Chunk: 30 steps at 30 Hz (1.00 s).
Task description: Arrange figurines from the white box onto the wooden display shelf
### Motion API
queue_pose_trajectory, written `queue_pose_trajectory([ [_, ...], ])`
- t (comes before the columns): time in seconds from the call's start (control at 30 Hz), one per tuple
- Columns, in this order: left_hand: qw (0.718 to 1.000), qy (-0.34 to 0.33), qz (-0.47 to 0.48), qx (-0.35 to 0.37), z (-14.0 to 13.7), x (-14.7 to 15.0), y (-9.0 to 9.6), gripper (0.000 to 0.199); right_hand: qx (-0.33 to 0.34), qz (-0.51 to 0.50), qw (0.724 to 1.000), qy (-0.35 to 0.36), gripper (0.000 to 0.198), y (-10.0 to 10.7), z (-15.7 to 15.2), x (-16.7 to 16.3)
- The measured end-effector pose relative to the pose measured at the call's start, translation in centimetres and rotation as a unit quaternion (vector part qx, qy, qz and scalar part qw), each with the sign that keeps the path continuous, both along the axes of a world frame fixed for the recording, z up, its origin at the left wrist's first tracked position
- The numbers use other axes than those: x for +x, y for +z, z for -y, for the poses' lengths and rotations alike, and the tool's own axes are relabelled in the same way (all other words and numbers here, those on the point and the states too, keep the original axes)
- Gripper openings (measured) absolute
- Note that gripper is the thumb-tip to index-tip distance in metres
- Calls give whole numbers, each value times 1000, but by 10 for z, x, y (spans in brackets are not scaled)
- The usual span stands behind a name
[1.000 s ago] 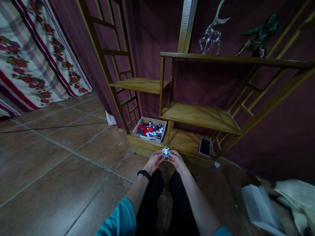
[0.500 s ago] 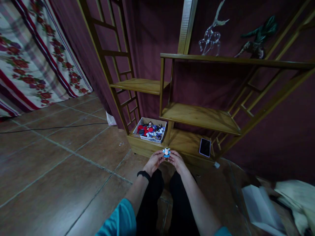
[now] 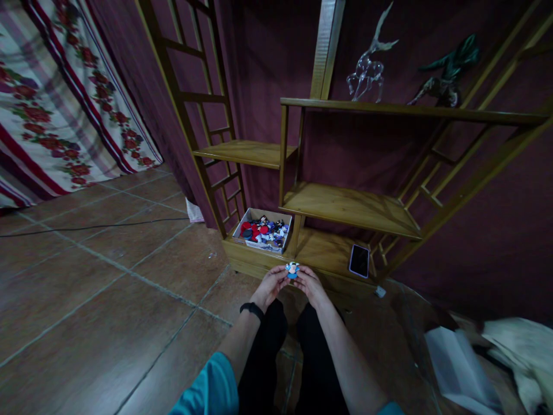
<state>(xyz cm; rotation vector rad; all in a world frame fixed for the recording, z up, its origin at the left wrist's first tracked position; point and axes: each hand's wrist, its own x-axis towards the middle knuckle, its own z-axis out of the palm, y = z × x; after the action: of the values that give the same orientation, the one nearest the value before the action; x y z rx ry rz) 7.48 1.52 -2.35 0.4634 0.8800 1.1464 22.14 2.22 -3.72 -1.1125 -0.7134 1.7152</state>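
A small blue and white toy figurine [image 3: 292,270] is held between my two hands, in front of the lowest shelf. My left hand [image 3: 273,283], with a black band on its wrist, pinches the figurine's left side. On the other side, the fingers of my right hand [image 3: 310,282] close on it. Just beyond my hands, an open cardboard box [image 3: 263,248] sits on the lowest shelf. Inside it lies a jumble of small figures [image 3: 266,230] in red, white, purple and black.
A phone [image 3: 359,260] lies on the lowest shelf [image 3: 322,246] to the right. Higher up stand a clear deer ornament [image 3: 366,72] and a dark green statuette [image 3: 449,72]. A black cable [image 3: 95,227] crosses the tiled floor at left. A white box [image 3: 460,366] and pale cloth [image 3: 522,351] lie at right.
The figurine looks slightly turned or tilted between my fingers. Both hands keep hold of it in nearly the same place. The view has shifted a little.
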Motion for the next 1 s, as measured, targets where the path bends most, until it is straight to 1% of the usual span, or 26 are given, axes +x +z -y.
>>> queue_pose_trajectory([
  [0.17,1000,4,10,-4,2,1,2,16,10,-14,1000,4,30,-2,0,0],
  [0.3,1000,4,12,-8,2,0,2,16,3,-20,1000,1,33,-3,-1,0],
  [0.47,1000,-21,4,3,1,-1,0,20,-1,-17,1000,-11,36,-4,-1,0],
  [0.77,999,-29,-7,23,2,-1,-2,26,14,-19,1000,-9,32,0,1,0],
  [1.0,998,-38,-26,40,1,0,-4,25,3,-22,1000,-20,29,-1,-1,-1],
])
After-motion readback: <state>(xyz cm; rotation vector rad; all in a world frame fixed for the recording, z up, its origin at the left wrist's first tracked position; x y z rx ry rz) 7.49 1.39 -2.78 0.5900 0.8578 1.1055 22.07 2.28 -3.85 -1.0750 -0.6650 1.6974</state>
